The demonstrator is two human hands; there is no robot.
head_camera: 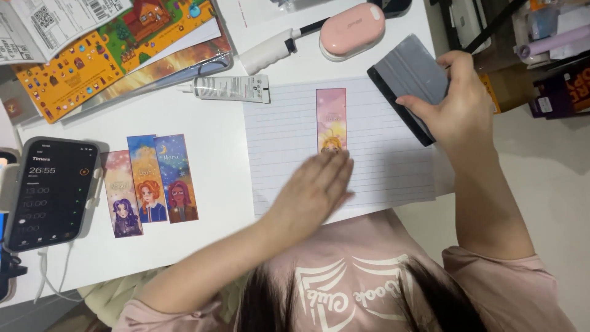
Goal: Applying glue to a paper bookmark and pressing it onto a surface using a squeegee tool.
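Pinning a bookmark flat on lined paper

My left hand (316,190) lies flat, fingers spread, on the pink-purple bookmark (331,117), which points lengthwise away from me; my right hand (458,104) grips a grey squeegee (409,74).

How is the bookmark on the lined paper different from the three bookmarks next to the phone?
The pink bookmark lies alone on the lined paper, with the left hand covering its lower end. The three bookmarks lie side by side on the bare table, untouched and fully in view. The right hand holds a grey squeegee nearer the pink one. All four are tall strips with drawn characters.
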